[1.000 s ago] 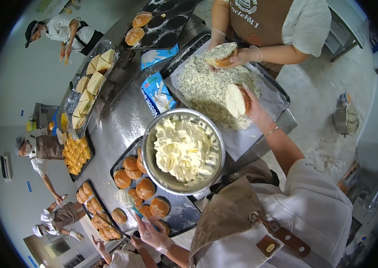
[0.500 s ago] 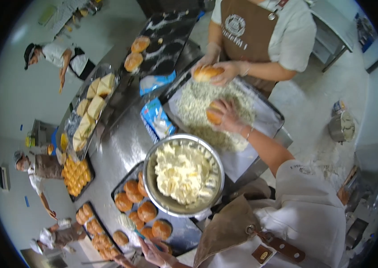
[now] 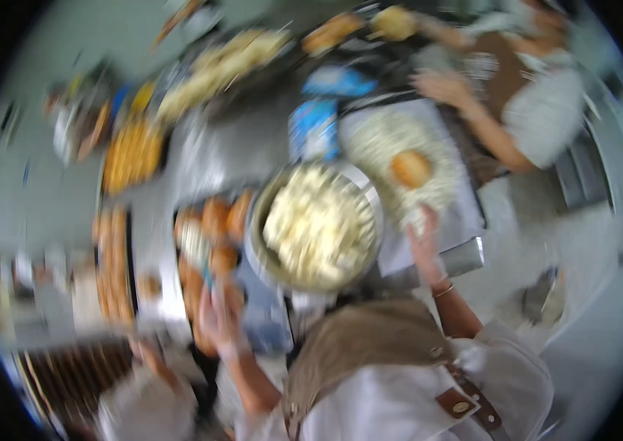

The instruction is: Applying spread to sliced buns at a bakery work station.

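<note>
In my left hand (image 3: 221, 317) is a spatula with a teal handle; its cream-coated head (image 3: 195, 242) is over a tray of round golden buns (image 3: 216, 217). My right hand (image 3: 425, 239) is at the near edge of a bed of pale shreds (image 3: 381, 136) on a paper-lined tray (image 3: 400, 257), fingers apart and holding nothing I can see. One golden bun (image 3: 411, 169) lies on the shreds, beyond and apart from that hand. Between my hands stands a metal bowl (image 3: 256, 253) heaped with pale cream (image 3: 315, 228). Motion blurs the picture.
A co-worker (image 3: 503, 81) stands at the far right, one hand near a bun (image 3: 394, 23) on a dark tray. Blue packages (image 3: 314, 131) lie beyond the bowl. Trays of baked goods (image 3: 133, 154) line the left side. Another person (image 3: 150, 397) is at the lower left.
My right hand has let go of the bun and drawn back toward me. The co-worker's hands have moved from the shreds toward the dark tray. The view has swung left.
</note>
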### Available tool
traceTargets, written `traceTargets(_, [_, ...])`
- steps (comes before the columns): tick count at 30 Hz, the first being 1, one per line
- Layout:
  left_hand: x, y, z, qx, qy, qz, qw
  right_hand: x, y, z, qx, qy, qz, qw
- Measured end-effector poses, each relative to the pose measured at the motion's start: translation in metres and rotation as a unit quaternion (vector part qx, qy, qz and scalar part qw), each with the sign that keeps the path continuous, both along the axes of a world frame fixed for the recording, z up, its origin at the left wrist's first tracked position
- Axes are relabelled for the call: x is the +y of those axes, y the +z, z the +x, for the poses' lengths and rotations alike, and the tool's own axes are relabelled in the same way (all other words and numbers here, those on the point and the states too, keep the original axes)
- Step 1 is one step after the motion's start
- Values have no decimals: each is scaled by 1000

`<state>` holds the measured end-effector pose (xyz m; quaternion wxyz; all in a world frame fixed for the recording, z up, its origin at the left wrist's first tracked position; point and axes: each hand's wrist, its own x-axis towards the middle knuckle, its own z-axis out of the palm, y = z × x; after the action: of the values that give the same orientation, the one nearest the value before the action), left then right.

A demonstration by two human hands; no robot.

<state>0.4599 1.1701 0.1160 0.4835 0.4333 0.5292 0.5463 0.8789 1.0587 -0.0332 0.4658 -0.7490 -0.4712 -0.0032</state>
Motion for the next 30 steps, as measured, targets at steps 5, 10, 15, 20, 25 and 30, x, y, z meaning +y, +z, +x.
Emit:
traceTargets(5, [-31,36,-65,18,140,19,990,16,42,-85,35,157,23,987])
traceTargets(10, [-90,-31,-177,-51,242,-29,968,43,64,-206,244,379,-184,873])
traceTargets(15, [-124,-146,-226,-67,241,-75,965,75,46,-346,262,566,-304,720])
traceTargets(20, [-73,-206,-265,176,211,-64,959,110,-37,-463,499,441,-490,562])
traceTargets(25, [-34,-254,-275,9,212,-146,966,125,-69,-542,556,414,-393,604])
traceTargets(30, [-64,-232,-241,-16,208,-70,976,129,-52,-521,331,453,-351,750])
